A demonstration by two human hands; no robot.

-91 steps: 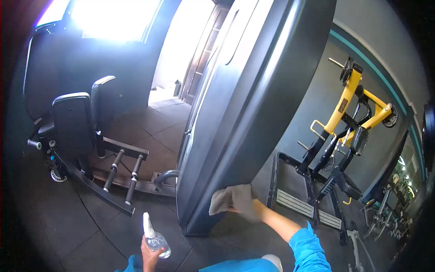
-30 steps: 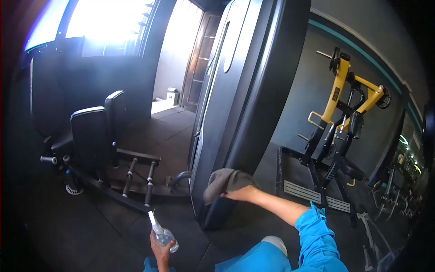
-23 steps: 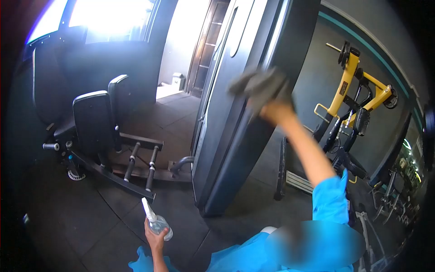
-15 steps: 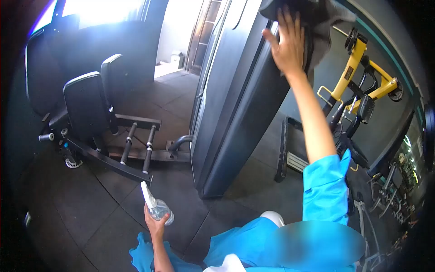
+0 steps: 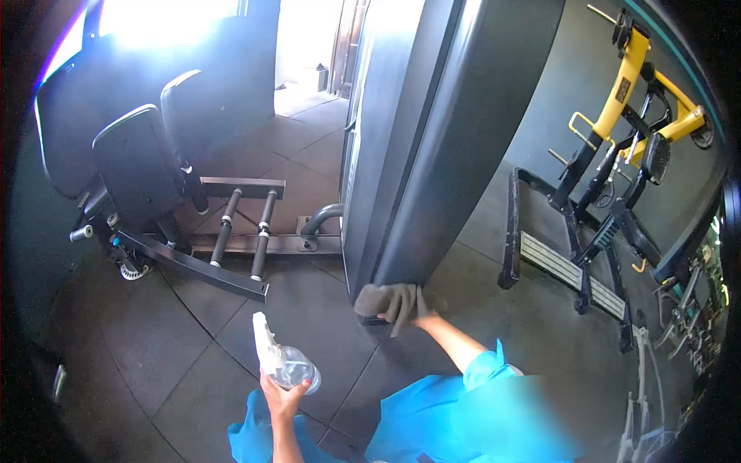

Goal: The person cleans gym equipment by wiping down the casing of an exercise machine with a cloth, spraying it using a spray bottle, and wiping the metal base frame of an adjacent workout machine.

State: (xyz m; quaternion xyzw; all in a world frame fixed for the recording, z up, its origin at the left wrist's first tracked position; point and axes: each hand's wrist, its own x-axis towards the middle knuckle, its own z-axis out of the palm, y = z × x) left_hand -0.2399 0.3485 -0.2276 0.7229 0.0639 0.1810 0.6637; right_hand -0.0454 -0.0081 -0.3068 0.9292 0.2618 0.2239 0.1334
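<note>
My left hand [image 5: 284,392] is wrapped round a clear spray bottle [image 5: 296,367] with a white trigger head, held tilted above the floor. Low on the right side of the bottle, a fingertip shows. At the foot of the tall dark machine column [image 5: 455,147], my right hand [image 5: 424,319] holds a grey-brown cloth [image 5: 391,302] against the column's lower end. Most of that hand's fingers are hidden behind the cloth, which bunches and hangs in folds.
Left of the column stands a padded seat machine [image 5: 135,158] with a low frame and rollers [image 5: 264,231]. A yellow-armed weight machine [image 5: 624,89] is at the right. Dark tiles [image 5: 185,347] cover the floor, and a bright doorway [image 5: 305,54] opens at the back.
My right hand has swept from the top of the column down to its foot, bringing the cloth along. My left hand still grips the spray bottle, shifted slightly right in view.
</note>
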